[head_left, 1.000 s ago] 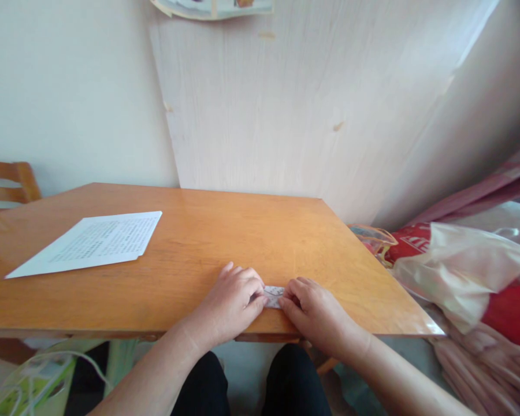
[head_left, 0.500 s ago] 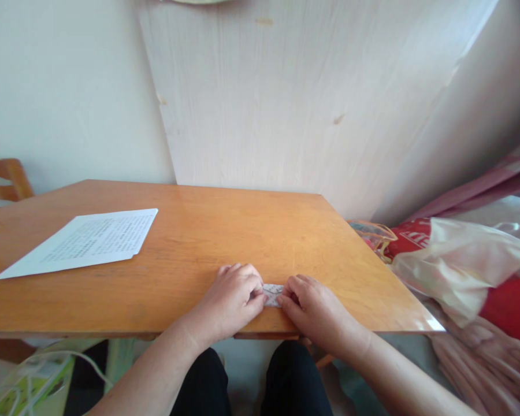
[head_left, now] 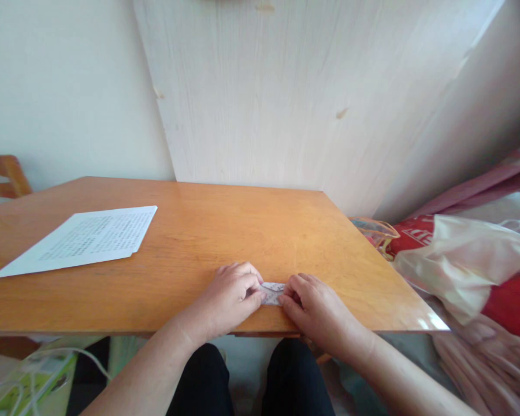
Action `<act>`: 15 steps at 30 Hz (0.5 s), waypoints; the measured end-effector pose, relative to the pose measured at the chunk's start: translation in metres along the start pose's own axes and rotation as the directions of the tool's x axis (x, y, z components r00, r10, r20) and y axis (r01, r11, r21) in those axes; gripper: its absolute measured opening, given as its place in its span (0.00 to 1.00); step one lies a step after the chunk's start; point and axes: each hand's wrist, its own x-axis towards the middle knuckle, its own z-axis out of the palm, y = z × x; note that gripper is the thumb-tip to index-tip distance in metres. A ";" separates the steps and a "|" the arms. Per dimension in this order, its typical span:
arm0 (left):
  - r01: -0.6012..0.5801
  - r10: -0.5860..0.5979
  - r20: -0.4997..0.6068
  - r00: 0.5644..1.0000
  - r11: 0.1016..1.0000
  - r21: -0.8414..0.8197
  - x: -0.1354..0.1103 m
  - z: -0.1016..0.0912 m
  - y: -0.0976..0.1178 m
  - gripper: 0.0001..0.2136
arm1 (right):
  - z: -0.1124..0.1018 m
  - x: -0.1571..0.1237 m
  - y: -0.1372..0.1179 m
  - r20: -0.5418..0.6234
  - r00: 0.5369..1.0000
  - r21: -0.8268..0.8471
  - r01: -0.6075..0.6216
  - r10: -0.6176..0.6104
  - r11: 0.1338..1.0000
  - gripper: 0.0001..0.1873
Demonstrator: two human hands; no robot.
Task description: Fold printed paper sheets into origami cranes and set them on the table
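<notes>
Between my hands, close to the table's front edge, lies a small piece of folded paper (head_left: 271,294) with dark print on it. My left hand (head_left: 234,293) pinches its left end between thumb and fingers. At the right end, the thumb and curled fingers of my right hand (head_left: 314,301) grip it too. A crease or flap edge runs across the part that shows; both ends are hidden under my fingers.
A stack of printed sheets (head_left: 99,237) lies on the left of the wooden table (head_left: 225,225). Plastic bags (head_left: 463,260) and cloth are heaped beyond the right edge. A chair (head_left: 8,176) stands at the far left, and a pale board (head_left: 260,104) leans behind.
My left fingers have shifted slightly on the folded paper, and its crease line looks different, more curved. My right hand keeps its grip. The view has tilted down a little.
</notes>
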 end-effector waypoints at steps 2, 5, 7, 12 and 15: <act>-0.005 0.005 0.008 1.000 1.000 0.004 0.000 0.001 0.000 0.10 | 0.000 0.000 0.000 0.000 1.000 0.006 0.001 -0.001 1.000 0.06; -0.013 0.013 0.019 1.000 1.000 0.011 0.000 0.001 -0.003 0.09 | 0.000 0.000 0.000 0.006 1.000 0.011 -0.010 0.010 1.000 0.07; -0.015 0.015 0.008 1.000 1.000 0.014 0.000 0.002 -0.005 0.09 | 0.000 0.000 0.000 0.006 1.000 0.015 -0.017 0.017 1.000 0.07; -0.007 0.007 0.004 1.000 0.999 -0.036 -0.001 0.002 -0.006 0.11 | 0.000 0.000 -0.001 0.008 1.000 0.018 -0.023 0.022 1.000 0.07; -0.005 0.006 0.031 1.000 0.999 -0.035 -0.001 -0.002 -0.004 0.11 | 0.000 0.000 -0.001 0.010 1.000 0.022 -0.019 0.019 1.000 0.07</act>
